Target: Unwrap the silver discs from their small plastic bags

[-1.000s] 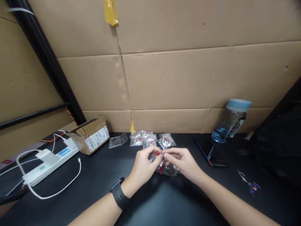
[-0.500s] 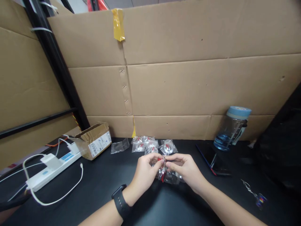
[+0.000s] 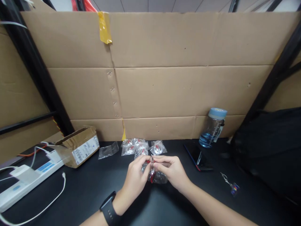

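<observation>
My left hand (image 3: 137,173) and my right hand (image 3: 173,171) meet at the middle of the black table. Their fingertips pinch a small silver metal ring (image 3: 152,159) from both sides. A red piece (image 3: 152,178) hangs beneath the fingers; how it joins the ring is hard to make out. Below and behind the hands lies crinkled clear plastic bagging (image 3: 160,178), partly covered by the fingers. Just beyond are several clear bags (image 3: 138,146) holding round silver and red items, with one such bag (image 3: 158,147) a little apart on the right.
A flat clear bag (image 3: 108,150) lies beside an open cardboard box (image 3: 82,147). At left are a white power strip (image 3: 35,179) and a cable (image 3: 56,197). To the right sit a phone (image 3: 198,157), a water bottle (image 3: 213,128), a small trinket (image 3: 234,188) and a black bag (image 3: 270,153).
The head view has turned to the right, so everything appears further left. Both hands keep pinching the ring, with only slight finger movement.
</observation>
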`<state>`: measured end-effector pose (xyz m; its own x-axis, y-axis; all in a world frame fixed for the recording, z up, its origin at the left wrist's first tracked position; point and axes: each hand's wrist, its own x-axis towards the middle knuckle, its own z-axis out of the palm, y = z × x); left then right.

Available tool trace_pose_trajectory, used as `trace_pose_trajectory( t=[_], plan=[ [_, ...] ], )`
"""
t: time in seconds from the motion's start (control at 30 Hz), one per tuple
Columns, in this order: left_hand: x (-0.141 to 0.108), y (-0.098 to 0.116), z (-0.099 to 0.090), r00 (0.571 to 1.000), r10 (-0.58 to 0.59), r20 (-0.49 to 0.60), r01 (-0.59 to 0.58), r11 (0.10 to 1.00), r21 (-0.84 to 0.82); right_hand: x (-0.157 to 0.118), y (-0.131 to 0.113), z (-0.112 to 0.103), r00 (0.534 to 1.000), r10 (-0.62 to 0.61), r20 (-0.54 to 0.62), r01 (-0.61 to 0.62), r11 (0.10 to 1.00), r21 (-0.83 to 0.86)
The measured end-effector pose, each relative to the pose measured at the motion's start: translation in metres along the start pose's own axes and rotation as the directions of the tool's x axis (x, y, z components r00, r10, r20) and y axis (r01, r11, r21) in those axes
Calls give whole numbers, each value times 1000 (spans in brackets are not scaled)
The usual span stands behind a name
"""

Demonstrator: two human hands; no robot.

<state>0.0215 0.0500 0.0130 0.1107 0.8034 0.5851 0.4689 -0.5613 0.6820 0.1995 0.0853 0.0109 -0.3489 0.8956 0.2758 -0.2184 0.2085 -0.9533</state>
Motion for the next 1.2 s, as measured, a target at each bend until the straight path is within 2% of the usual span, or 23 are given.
trace_pose_trajectory(
  t=[0.17, 0.33, 0.5, 0.67, 0.8, 1.03, 1.13, 1.2],
  plan=[
    [3, -5, -1, 998, -52, 20, 52, 999, -14, 0, 1, -1, 999, 1, -33, -3, 999, -47],
    [3, -10, -1, 993, -112, 21, 113, 993, -26, -4, 1, -1, 995, -79, -53, 65, 972, -225],
    [2, -9, 0, 995, -84, 48, 85, 996, -30, -5, -7, 0, 974, -219, 56, 219, 852, -476],
    [4, -1, -3, 994, -91, 62, 98, 987, -124, -4, -7, 0, 937, -312, 156, 344, 753, -561],
    [6, 6, -6, 974, -101, 205, 132, 980, -146, -4, -5, -3, 922, -327, 205, 384, 725, -571],
    [10, 5, -7, 975, 14, 223, -8, 1000, -27, -3, -17, -3, 914, -361, 183, 394, 686, -612],
    [15, -3, -17, 976, 76, 202, -91, 994, 65, 0, -24, -10, 908, -312, 280, 419, 637, -647],
    [19, -13, -28, 980, 76, 182, -112, 974, 197, 2, -31, -23, 909, -216, 356, 415, 549, -726]
  ],
)
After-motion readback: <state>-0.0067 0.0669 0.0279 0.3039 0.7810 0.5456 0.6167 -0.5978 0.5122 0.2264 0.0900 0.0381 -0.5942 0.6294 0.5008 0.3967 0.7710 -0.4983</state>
